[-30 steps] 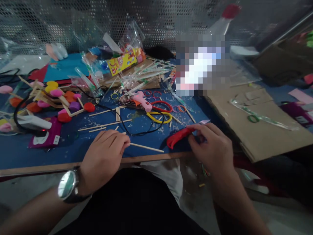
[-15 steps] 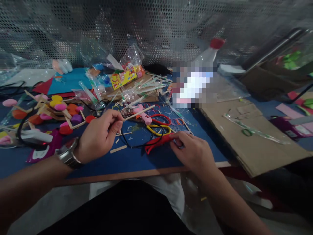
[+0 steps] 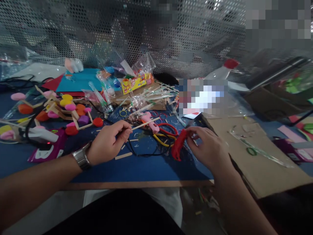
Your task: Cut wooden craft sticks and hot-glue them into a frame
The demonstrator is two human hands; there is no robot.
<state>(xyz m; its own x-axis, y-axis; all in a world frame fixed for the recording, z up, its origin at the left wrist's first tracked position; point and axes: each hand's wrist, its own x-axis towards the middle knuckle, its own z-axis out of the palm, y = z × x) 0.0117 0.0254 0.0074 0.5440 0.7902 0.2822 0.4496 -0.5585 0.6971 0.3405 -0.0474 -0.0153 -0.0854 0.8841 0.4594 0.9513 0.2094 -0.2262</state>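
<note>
My left hand, with a metal watch on its wrist, pinches a thin wooden stick that points right, lifted above the blue mat. My right hand is closed round a red-handled cutting tool, held just above the mat with the red handles hanging toward the left. The two hands are a short way apart. A pink glue gun and red and yellow scissors lie just beyond the stick's tip.
A stick-and-clay-ball model stands at the left, with clear bags and a yellow packet behind. A red-capped bottle and brown cardboard are at the right. A black cable loops over the mat. Perforated metal screen at the back.
My left hand picked the stick up off the mat and raised it. My right hand lifted the red tool and turned it so the handles hang down. The view tilted upward.
</note>
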